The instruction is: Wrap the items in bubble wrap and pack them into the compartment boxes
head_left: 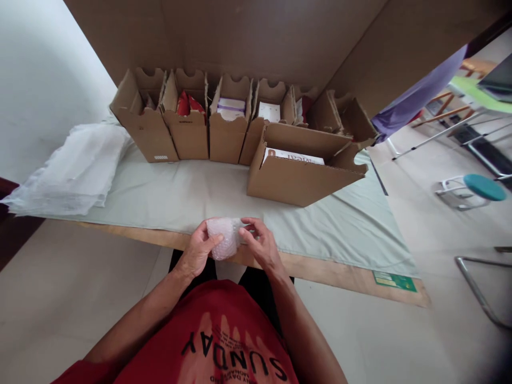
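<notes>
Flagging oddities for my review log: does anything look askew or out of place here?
Yes: one cardboard box sits in front of the row of boxes, turned broadside, whereas those at the row's left show narrow ends. The bubble wrap being handled looks ordinary.

The single head-worn camera looks forward and steeply down from above the red T-shirt (236, 330), with the left hand (197, 248) and right hand (262, 246) close below, the table (320, 271) spreading beyond, cardboard magazine files (226, 140) farther off
</notes>
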A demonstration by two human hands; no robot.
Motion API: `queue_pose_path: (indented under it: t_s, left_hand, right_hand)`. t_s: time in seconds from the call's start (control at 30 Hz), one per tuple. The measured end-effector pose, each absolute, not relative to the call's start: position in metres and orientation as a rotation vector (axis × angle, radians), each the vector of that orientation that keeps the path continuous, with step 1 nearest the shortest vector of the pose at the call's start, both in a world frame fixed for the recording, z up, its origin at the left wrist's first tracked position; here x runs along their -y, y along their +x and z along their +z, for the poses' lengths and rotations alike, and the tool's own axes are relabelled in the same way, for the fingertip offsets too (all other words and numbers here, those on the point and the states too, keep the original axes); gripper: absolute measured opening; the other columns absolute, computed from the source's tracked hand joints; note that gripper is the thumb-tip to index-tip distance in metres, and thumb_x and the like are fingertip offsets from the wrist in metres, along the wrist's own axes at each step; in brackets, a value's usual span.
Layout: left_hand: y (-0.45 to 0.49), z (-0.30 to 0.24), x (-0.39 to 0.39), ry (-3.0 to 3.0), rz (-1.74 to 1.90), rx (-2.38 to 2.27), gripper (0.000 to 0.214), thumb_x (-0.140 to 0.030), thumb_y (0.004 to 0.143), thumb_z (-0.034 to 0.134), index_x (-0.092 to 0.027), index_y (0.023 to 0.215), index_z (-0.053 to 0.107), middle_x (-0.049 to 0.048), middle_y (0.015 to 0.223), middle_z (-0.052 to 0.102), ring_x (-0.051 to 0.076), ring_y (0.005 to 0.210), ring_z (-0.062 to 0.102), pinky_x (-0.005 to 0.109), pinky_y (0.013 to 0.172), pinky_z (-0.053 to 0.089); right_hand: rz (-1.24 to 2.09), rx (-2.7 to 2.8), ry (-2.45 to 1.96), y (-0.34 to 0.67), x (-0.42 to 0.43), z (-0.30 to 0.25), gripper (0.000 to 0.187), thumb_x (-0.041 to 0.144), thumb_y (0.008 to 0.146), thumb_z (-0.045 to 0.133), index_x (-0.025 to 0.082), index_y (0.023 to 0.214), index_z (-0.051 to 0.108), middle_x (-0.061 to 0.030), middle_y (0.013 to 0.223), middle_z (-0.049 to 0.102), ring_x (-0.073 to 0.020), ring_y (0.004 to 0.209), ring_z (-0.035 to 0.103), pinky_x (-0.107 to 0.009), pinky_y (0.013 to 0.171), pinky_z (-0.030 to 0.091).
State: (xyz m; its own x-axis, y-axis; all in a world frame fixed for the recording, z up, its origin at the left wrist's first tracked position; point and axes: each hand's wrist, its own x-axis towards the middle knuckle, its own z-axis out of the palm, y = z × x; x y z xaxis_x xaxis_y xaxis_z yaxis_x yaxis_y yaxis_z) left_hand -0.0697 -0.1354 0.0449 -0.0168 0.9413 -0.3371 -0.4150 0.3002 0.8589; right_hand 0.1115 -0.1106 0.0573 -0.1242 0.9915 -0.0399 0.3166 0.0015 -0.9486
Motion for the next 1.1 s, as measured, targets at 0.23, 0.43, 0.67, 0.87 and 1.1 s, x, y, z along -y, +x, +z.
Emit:
queue_pose_path:
  t_s: [0.23,0.43,0.67,0.87,1.1]
  left_hand:
    - [-0.073,0.054,0.133,0.929,1.055,-1.244,0.055,-0.042,0.071,0.08,-0.019,0.119,0.062,0.0063,0.109,0.073,0.021,0.098,0.068,0.031,0.085,0.056]
    - [-0.075,0.059,0.133,1.06,0.951,-1.258,0.057,-0.032,0.072,0.076,-0.019,0.125,0.063,0.0075,0.114,0.073,0.022,0.101,0.068,0.032,0.089,0.056]
    - [-0.079,0.062,0.133,1.179,0.796,-1.104,0.044,-0.027,0.074,0.07,-0.018,0.117,0.07,0.0046,0.1,0.075,0.02,0.085,0.067,0.029,0.077,0.055]
    - [-0.073,0.061,0.134,1.277,0.639,-1.056,0.032,-0.023,0.079,0.061,-0.016,0.108,0.072,0.0016,0.088,0.071,0.016,0.075,0.061,0.025,0.069,0.05]
    - [-0.07,0.059,0.126,1.365,0.609,-0.981,0.045,-0.033,0.08,0.068,-0.018,0.122,0.066,0.0034,0.096,0.07,0.018,0.083,0.063,0.027,0.074,0.051]
  right_hand:
    - [1.423,1.583,-1.229,0.108,0.111,0.07,0.036,0.054,0.084,0.069,0.02,0.096,0.067,-0.0017,0.083,0.067,-0.0175,0.078,0.06,-0.029,0.071,0.049]
    - [1.331,1.641,-1.289,0.11,0.11,0.075,0.033,0.048,0.081,0.072,0.021,0.1,0.068,-0.0005,0.079,0.066,-0.0151,0.069,0.056,-0.026,0.064,0.045]
    - [1.301,1.568,-1.252,0.116,0.116,0.086,0.024,0.044,0.085,0.066,0.021,0.091,0.065,-0.0002,0.076,0.062,-0.0152,0.07,0.054,-0.027,0.063,0.044]
    - [1.271,1.863,-1.254,0.142,0.117,0.111,0.026,0.04,0.085,0.072,0.022,0.104,0.07,-0.0029,0.094,0.072,-0.0185,0.086,0.062,-0.028,0.073,0.047]
    - [0.978,2.098,-1.32,0.17,0.114,0.151,0.009,0.026,0.091,0.064,0.021,0.093,0.072,-0.0016,0.083,0.073,-0.0154,0.072,0.063,-0.027,0.066,0.048]
